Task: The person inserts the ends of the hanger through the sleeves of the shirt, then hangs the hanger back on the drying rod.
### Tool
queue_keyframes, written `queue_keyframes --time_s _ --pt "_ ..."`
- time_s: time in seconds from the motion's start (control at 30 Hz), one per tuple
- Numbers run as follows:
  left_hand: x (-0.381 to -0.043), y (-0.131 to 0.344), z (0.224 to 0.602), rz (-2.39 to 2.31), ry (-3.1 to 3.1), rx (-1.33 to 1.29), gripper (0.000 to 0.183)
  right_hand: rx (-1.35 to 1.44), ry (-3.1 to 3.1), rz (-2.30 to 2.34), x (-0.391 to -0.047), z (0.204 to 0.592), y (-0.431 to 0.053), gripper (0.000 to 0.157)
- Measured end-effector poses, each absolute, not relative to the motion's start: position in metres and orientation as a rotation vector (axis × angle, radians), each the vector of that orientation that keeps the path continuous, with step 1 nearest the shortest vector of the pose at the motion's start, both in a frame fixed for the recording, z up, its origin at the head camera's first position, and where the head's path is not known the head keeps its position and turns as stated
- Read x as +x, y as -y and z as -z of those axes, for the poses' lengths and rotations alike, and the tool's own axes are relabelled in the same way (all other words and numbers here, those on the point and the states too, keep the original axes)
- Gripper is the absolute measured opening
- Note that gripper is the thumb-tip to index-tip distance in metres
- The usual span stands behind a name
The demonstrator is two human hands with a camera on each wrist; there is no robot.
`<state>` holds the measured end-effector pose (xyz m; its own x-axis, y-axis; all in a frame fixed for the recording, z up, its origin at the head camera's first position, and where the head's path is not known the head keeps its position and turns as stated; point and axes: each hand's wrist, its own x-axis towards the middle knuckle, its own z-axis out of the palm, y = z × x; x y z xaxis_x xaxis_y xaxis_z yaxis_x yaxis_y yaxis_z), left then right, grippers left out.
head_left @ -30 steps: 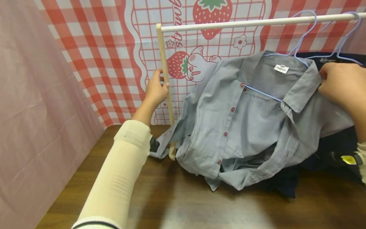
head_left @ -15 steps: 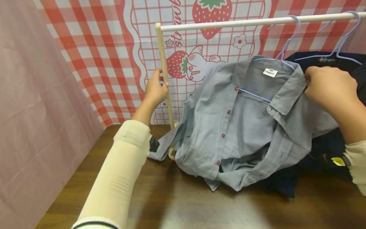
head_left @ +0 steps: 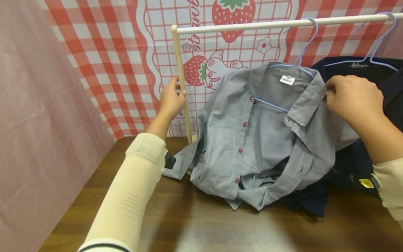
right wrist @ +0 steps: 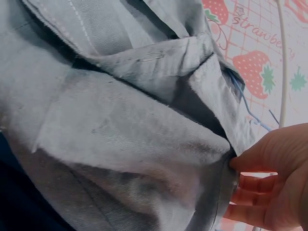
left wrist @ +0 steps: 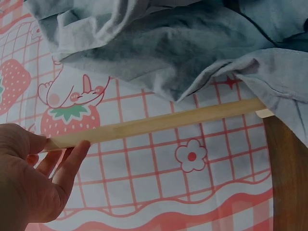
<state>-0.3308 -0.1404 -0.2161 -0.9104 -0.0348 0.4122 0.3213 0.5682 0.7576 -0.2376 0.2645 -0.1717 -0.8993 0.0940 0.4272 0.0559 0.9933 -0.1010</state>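
Note:
In the head view a grey button-up shirt hangs tilted on a lilac wire hanger, whose hook sits over a white rail. My right hand pinches the shirt's shoulder beside the collar; the right wrist view has thumb and fingers on that cloth. At the rack's left end, my left hand holds the wooden post between thumb and fingers, seen closer on the post in the left wrist view. The shirt covers the post's lower end.
Behind the right hand, a dark navy garment hangs on a second lilac hanger. A brown wooden table lies below, with the shirt's hem close over it. Strawberry-print cloth backs the rack, and a pink curtain is at left.
My right hand has moved left with the shirt, and the hanger's hook has slid left along the rail. More of the navy garment shows. The left hand stays on the post.

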Motion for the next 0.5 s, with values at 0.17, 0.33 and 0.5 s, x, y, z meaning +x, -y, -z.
queue_keyframes --time_s 0.17,0.33,0.5 --pt "-0.328 0.144 0.225 1.335 2.381 -0.254 0.050 -0.086 2.631 -0.159 -0.230 0.177 -0.263 0.032" --pt "-0.324 0.150 0.234 1.346 2.374 -0.259 0.047 -0.017 2.575 -0.175 -0.224 0.186 -0.262 0.031" --pt "-0.316 0.154 0.241 1.434 2.349 -0.286 0.042 0.075 2.411 -0.196 -0.213 0.206 -0.263 0.028"
